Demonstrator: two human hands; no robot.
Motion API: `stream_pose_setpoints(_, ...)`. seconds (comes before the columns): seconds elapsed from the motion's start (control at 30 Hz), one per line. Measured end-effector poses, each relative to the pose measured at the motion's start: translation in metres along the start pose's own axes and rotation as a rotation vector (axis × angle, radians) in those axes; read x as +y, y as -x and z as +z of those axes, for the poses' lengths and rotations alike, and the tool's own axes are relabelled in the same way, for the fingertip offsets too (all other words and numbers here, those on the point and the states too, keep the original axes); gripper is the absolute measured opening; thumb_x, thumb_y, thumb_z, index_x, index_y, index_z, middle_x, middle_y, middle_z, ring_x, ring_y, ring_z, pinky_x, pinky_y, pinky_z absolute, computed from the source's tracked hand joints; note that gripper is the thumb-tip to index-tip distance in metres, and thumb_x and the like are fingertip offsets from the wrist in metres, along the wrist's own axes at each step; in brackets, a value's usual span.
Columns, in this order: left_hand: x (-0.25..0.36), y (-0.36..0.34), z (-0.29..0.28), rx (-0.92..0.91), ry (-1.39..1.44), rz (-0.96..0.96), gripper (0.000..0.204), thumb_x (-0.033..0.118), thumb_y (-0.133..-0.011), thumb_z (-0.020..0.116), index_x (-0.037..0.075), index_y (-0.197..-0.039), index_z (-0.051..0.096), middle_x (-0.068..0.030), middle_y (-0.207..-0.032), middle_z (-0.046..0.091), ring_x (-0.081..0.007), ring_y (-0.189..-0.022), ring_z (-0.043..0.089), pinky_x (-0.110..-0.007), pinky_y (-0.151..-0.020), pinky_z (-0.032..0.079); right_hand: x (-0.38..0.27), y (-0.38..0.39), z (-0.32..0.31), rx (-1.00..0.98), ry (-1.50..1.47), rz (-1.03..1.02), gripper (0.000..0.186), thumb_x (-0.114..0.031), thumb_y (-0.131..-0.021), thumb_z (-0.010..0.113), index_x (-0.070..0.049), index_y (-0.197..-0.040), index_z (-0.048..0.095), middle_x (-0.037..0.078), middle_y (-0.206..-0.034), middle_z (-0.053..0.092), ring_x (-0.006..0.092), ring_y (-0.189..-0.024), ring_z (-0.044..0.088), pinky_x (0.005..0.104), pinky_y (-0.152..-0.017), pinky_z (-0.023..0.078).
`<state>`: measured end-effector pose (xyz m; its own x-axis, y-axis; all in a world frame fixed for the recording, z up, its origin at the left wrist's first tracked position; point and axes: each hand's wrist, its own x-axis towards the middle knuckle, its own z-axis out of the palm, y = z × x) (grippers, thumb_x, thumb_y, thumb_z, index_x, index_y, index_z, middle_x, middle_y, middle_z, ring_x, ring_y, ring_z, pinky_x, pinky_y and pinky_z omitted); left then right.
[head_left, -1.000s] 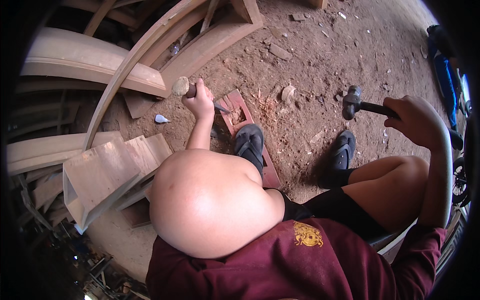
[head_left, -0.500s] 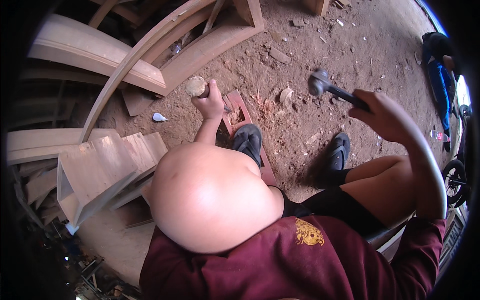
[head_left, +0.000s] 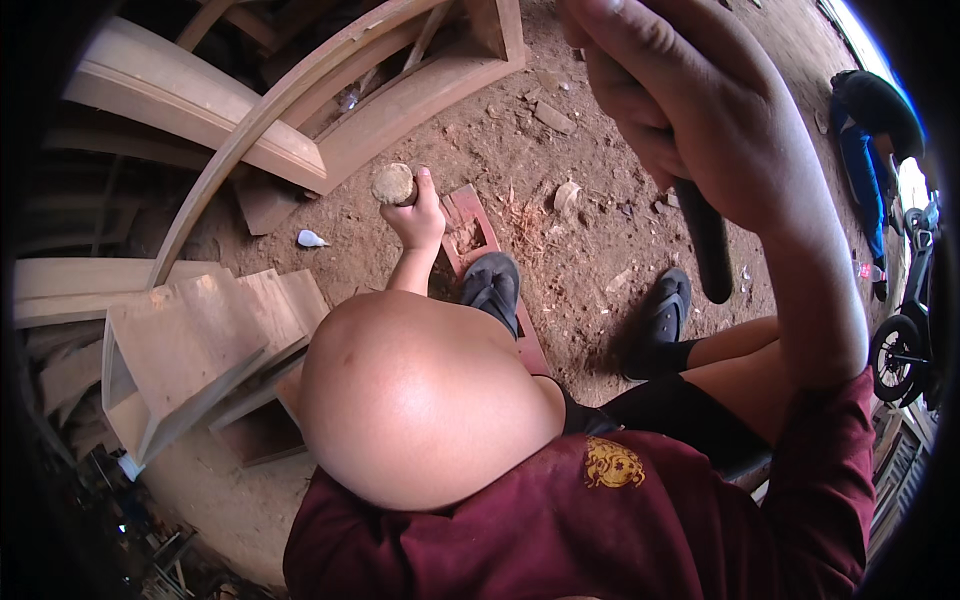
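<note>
My left hand [head_left: 420, 220] is wrapped round the handle of a chisel [head_left: 393, 184], whose pale round butt faces up. Its blade is hidden behind the hand. Beside that hand lies a reddish wooden piece [head_left: 468, 205] on the ground, with a recess cut in it and chips inside. My left foot, in a dark flip-flop [head_left: 490, 288], rests on the piece. High at the top of the view my right hand [head_left: 690, 110] grips a hammer [head_left: 708, 250]; its dark handle sticks out below the fist, while the head is out of sight.
Wood shavings [head_left: 520, 220] litter the dirt floor. A curved wooden frame [head_left: 410, 115] stands at the far left, with a stepped wooden piece [head_left: 190, 340] nearer. A small white bottle [head_left: 311, 239] lies between. At the right are a person in blue trousers [head_left: 862, 180] and a wheeled vehicle [head_left: 900, 355].
My right hand has swung the hammer up and closer to the camera, taking its head out of view. The left hand and chisel stay nearly in place; the view has shifted slightly.
</note>
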<state>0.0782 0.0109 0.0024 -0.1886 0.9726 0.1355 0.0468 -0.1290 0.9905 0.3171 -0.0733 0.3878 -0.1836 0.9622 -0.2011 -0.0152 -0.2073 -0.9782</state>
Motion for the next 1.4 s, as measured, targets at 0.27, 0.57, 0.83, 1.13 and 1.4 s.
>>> stream_pose_setpoints(0.27, 0.037, 0.004, 0.011, -0.020, 0.166, -0.053, 0.033, 0.012, -0.090, 0.064, 0.007, -0.059, 0.053, 0.0011, -0.051, 0.054, -0.0094, -0.043, 0.052, -0.028, -0.040, 0.036, -0.003, 0.001, 0.019, 0.037, 0.148, 0.013, 0.037, -0.041, -0.101, 0.047, -0.004, -0.099, 0.049, -0.005, -0.065, 0.042, 0.0039, -0.052, 0.039, 0.0206, -0.044, 0.033)
stream_pose_setpoints(0.57, 0.029, 0.004, 0.017, -0.017, 0.113, 0.014, 0.028, 0.008, -0.090, 0.061, 0.006, -0.064, 0.049, -0.0013, -0.054, 0.051, -0.0105, -0.044, 0.047, -0.028, -0.041, 0.036, 0.001, -0.002, 0.041, 0.183, 0.317, -0.198, 0.038, -0.040, -0.102, 0.047, -0.003, -0.094, 0.051, -0.004, -0.065, 0.043, 0.0047, -0.053, 0.039, 0.0217, -0.045, 0.032)
stream_pose_setpoints(0.83, 0.024, 0.013, 0.034, -0.157, -0.215, 0.304, 0.013, 0.011, -0.083, 0.069, -0.001, -0.078, 0.064, -0.0100, -0.072, 0.068, -0.0193, -0.066, 0.068, -0.034, -0.059, 0.051, 0.087, -0.035, 0.058, 0.364, 0.640, -0.410, 0.032, -0.027, -0.099, 0.050, 0.005, -0.107, 0.050, 0.017, -0.071, 0.060, 0.0344, -0.063, 0.063, 0.0442, -0.061, 0.050)
stream_pose_setpoints(1.13, 0.031, 0.016, 0.033, -0.111, -0.100, 0.184, 0.012, 0.009, -0.083, 0.068, -0.001, -0.077, 0.065, -0.0095, -0.072, 0.069, -0.0212, -0.066, 0.069, -0.034, -0.060, 0.051, 0.086, -0.040, 0.031, 0.198, 0.847, -0.198, 0.031, -0.028, -0.099, 0.054, 0.002, -0.095, 0.059, 0.019, -0.068, 0.062, 0.0340, -0.058, 0.060, 0.0436, -0.058, 0.047)
stream_pose_setpoints(1.4, 0.039, 0.020, 0.039, -0.228, -0.083, 0.198, 0.009, 0.008, -0.083, 0.068, -0.001, -0.084, 0.064, -0.0079, -0.072, 0.068, -0.0162, -0.067, 0.067, -0.032, -0.060, 0.050, 0.181, -0.044, 0.029, -0.054, 1.064, 0.093, 0.038, -0.037, -0.101, 0.045, 0.001, -0.097, 0.052, 0.017, -0.068, 0.060, 0.0334, -0.059, 0.062, 0.0476, -0.055, 0.049)
